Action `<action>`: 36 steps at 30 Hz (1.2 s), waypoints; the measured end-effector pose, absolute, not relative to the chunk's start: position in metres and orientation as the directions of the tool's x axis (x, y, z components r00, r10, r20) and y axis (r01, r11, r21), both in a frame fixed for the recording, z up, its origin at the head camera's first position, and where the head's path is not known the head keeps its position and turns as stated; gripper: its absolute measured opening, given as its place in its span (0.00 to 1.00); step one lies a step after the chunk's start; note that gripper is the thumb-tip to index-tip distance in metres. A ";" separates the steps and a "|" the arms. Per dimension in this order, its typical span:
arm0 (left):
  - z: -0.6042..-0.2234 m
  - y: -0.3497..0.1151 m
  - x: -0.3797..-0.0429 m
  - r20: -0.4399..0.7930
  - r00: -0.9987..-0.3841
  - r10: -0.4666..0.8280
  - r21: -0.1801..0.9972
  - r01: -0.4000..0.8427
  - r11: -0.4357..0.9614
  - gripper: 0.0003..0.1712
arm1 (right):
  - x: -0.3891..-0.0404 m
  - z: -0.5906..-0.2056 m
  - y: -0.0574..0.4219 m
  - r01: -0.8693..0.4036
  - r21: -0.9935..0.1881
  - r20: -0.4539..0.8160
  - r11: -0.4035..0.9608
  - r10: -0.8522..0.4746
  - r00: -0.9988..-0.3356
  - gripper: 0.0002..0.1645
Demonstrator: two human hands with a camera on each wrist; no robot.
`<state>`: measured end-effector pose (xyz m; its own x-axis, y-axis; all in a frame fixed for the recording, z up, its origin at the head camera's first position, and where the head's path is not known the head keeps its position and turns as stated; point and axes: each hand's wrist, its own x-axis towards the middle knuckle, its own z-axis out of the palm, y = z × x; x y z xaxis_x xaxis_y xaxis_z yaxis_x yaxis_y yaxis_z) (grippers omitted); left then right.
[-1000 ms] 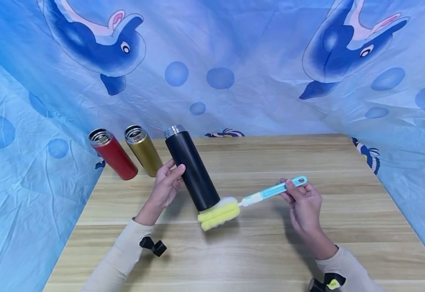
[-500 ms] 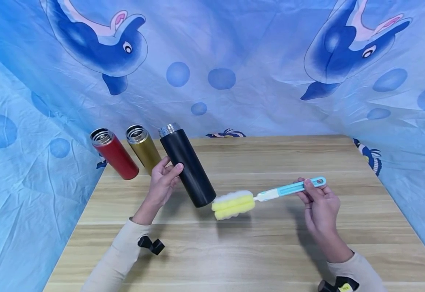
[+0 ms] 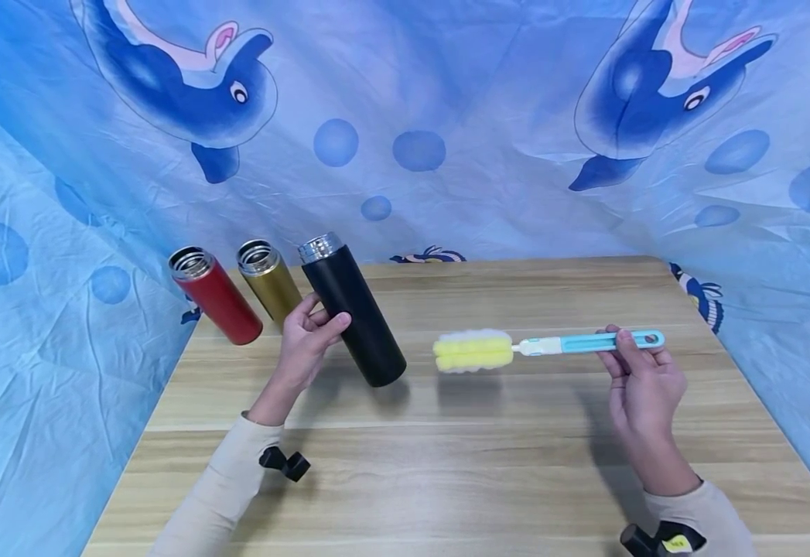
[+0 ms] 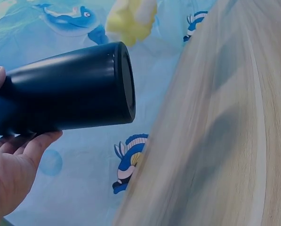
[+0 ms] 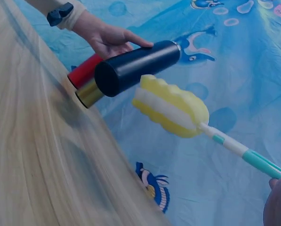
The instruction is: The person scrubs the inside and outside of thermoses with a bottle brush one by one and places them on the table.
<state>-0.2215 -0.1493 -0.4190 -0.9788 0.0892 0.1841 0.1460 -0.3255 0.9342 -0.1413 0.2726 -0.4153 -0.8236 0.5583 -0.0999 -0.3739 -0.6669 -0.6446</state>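
Note:
A black thermos bottle [image 3: 354, 313], lidless with a bare steel neck, is gripped round its middle by my left hand [image 3: 302, 344]. It tilts in the air over the table, mouth toward the far left; the left wrist view shows its flat base. My right hand [image 3: 648, 387] pinches the turquoise handle of a bottle brush [image 3: 474, 350] between thumb and fingers. The brush lies level above the table, its yellow and white sponge head pointing left, apart from the bottle. In the right wrist view the sponge head [image 5: 171, 107] appears in front of the bottle.
A red thermos bottle [image 3: 217, 298] and a gold one [image 3: 270, 285] stand without lids at the table's back left corner. The wooden table [image 3: 446, 480] is bounded by blue dolphin-print cloth [image 3: 474, 85] behind and at both sides.
My right hand has moved right and away from me, drawing the sponge head off the bottle's base and turning the brush level. The black bottle has shifted slightly up and left.

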 end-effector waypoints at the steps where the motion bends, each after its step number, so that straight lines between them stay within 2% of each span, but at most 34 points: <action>1: -0.419 -0.150 -0.222 0.183 -0.979 0.088 0.937 0.147 -0.316 0.25 | -0.141 -0.415 0.275 -0.379 -0.640 -0.104 -0.668 0.564 -0.819 0.16; 12: -0.420 -0.158 -0.227 0.156 -0.986 0.060 0.975 0.144 -0.171 0.30 | -0.148 -0.418 0.299 -0.393 -0.630 -0.154 -0.670 0.604 -0.782 0.19; 19: -0.422 -0.163 -0.234 0.196 -0.981 0.005 0.978 0.195 -0.073 0.33 | -0.153 -0.424 0.314 -0.378 -0.656 -0.174 -0.653 0.618 -0.767 0.15; 29: -0.430 -0.169 -0.246 0.260 -0.963 -0.071 0.966 0.260 0.005 0.34 | -0.162 -0.429 0.334 -0.460 -0.609 -0.226 -0.647 0.696 -0.681 0.17; 36: -0.434 -0.171 -0.253 0.260 -0.960 -0.107 0.966 0.260 0.018 0.36 | -0.168 -0.433 0.343 -0.508 -0.589 -0.252 -0.628 0.741 -0.623 0.18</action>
<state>-0.2531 -0.1705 -0.4336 -0.9596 -0.1070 0.2601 0.2597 0.0178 0.9655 -0.1681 0.3434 -0.4326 -0.6230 0.7405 -0.2520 -0.5083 -0.6281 -0.5892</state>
